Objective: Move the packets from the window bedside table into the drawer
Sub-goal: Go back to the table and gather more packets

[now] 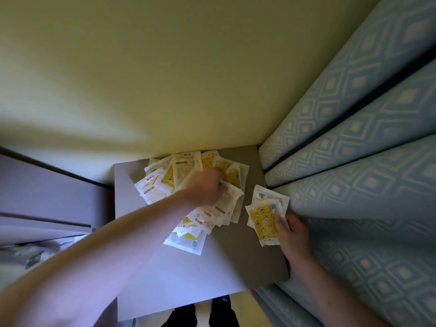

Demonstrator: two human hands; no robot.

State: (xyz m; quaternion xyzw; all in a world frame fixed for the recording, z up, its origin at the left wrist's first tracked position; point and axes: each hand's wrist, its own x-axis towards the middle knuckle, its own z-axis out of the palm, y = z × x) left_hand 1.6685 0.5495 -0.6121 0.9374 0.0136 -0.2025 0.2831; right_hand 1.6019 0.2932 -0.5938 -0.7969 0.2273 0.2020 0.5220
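White and yellow packets (188, 185) are lying in a loose heap on the table (165, 274), mostly under and around the left hand (207, 188). That hand is reaching across the heap with its fingers curling round one white packet (230, 197) (its edge is lifting off the pile). Just to the right, the right hand (291, 234) is pinching a small stack (265, 219) of packets, thumb on top, beside the blue curtain (354, 161).
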